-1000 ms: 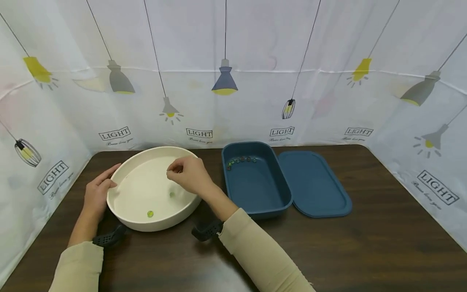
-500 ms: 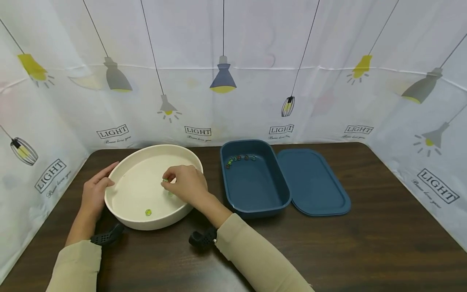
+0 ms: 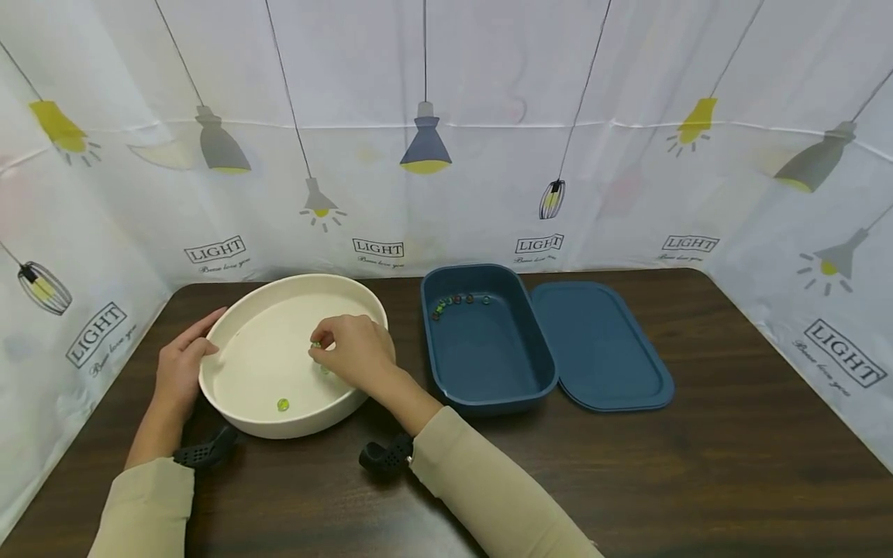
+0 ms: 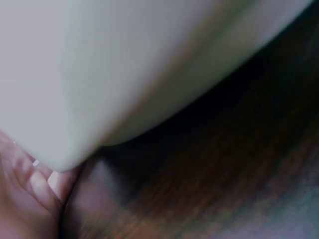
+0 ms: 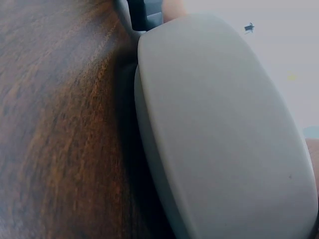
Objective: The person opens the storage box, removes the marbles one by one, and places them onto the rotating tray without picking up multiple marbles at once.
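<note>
A round cream dish (image 3: 251, 372) stands at the left of the table in the head view. My left hand (image 3: 179, 372) holds its left side, thumb over the rim and fingers along the outer wall; in the left wrist view those fingers (image 4: 37, 186) lie against the dish's side. Inside the dish, my right hand (image 3: 356, 353) pinches a small green glass marble (image 3: 316, 344) between thumb and forefinger. A pale marble (image 3: 325, 370) lies just below that hand, partly covered by it. Another yellow-green marble (image 3: 282, 404) lies near the front rim. The right wrist view shows mostly the dish's outer wall (image 5: 224, 124).
Right of the dish stands a deep blue rectangular container (image 3: 495, 356) with several marbles (image 3: 456, 300) along its far left corner. A flat blue lid (image 3: 603, 349) lies beside it on the dark wood table (image 3: 698, 465). A lamp-printed curtain (image 3: 474, 194) hangs behind.
My right hand has moved slightly left and down inside the dish, and a green marble now shows between its fingertips. The left hand keeps its hold on the dish.
</note>
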The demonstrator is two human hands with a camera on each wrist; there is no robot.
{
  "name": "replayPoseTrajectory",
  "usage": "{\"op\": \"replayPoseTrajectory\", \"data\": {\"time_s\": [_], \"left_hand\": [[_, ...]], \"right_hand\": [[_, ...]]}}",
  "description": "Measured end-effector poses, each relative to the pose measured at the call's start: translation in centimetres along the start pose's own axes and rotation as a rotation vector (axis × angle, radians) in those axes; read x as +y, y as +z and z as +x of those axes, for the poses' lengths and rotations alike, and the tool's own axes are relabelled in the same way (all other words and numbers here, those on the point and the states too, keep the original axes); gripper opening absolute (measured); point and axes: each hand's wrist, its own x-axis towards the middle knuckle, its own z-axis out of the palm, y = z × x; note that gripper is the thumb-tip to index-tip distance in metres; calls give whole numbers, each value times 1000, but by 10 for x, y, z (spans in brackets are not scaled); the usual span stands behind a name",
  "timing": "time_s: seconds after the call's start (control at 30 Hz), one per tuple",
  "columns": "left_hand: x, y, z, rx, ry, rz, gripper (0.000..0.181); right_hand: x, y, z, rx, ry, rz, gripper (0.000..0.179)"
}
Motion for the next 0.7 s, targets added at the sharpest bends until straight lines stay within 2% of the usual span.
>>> {"op": "replayPoseTrajectory", "data": {"time_s": [0.17, 0.33, 0.43, 0.57, 0.7], "left_hand": [[0, -1, 1, -3, -12, -50, 59], [0, 0, 0, 1, -28, -19, 60], [0, 0, 0, -2, -32, -33, 60], [0, 0, 0, -9, -31, -68, 60], [0, 0, 0, -14, -21, -74, 60]], "right_hand": [[0, 1, 1, -2, 7, -3, 11], [0, 0, 1, 15, -2, 9, 11], [0, -1, 1, 33, -1, 28, 11], [-1, -9, 1, 41, -23, 130, 12], [-5, -35, -4, 30, -74, 315, 15]]}}
